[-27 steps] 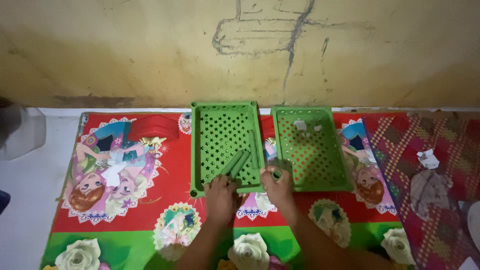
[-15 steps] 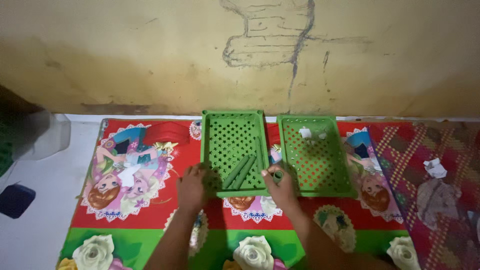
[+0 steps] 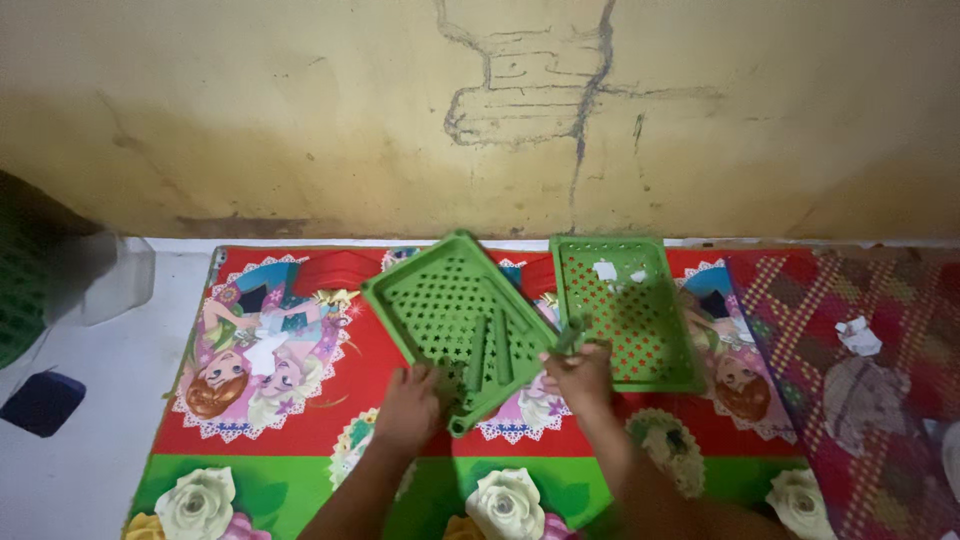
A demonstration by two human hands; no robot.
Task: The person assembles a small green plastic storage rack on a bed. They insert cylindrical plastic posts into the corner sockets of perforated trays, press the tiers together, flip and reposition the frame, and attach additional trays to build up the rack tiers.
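Note:
A green perforated plastic tray (image 3: 432,296) lies skewed on the colourful cartoon mat (image 3: 270,350), with its near corner raised. Two green sticks (image 3: 490,352) rest inside it. My left hand (image 3: 408,408) grips the tray's near edge by that corner. My right hand (image 3: 582,376) is closed at the tray's right edge, with a small green piece (image 3: 570,336) showing above the fingers. A second green perforated tray (image 3: 640,320) lies flat just to the right and holds small white scraps (image 3: 606,270).
A yellow cracked wall (image 3: 500,120) stands close behind the trays. A red flat object (image 3: 335,270) sticks out behind the skewed tray. A patterned red mat (image 3: 860,400) with white paper scraps is on the right. A clear container (image 3: 105,280) and a dark blue object (image 3: 42,402) are on the white floor at left.
The left tray has turned from square-on to skewed and its near corner has come up. My left hand has shifted to grip that corner. The view has drifted slightly.

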